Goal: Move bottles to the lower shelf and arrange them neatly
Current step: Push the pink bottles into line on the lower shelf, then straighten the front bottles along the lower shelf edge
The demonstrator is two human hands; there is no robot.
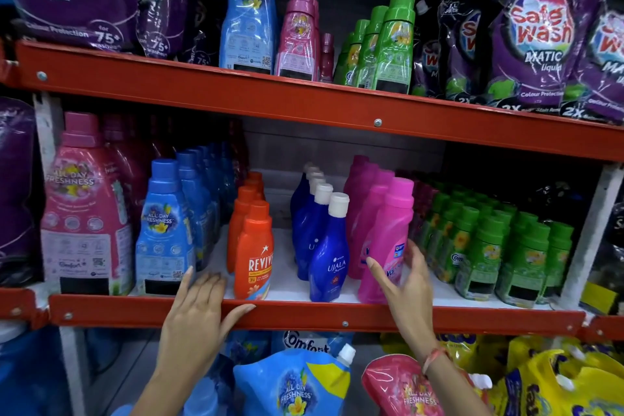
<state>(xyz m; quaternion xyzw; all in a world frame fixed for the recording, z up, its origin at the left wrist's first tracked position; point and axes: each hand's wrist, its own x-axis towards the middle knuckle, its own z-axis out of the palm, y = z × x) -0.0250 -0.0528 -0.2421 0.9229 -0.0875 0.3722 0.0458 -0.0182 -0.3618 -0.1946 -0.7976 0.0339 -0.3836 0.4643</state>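
On the lower shelf stand rows of bottles: light blue, orange Revive, dark blue Ujala, bright pink and several green ones. My left hand lies flat on the shelf's red front edge, fingers apart, just in front of the light blue bottle. My right hand is spread around the lower part of the front pink bottle, thumb on its left side and fingers at its right. The upper shelf carries a tall blue bottle, pink bottles and green bottles.
Purple detergent pouches fill both ends of the upper shelf. A large pink bottle stands at the lower shelf's left. Blue, pink and yellow refill pouches sit below. A white gap lies between the orange and dark blue rows.
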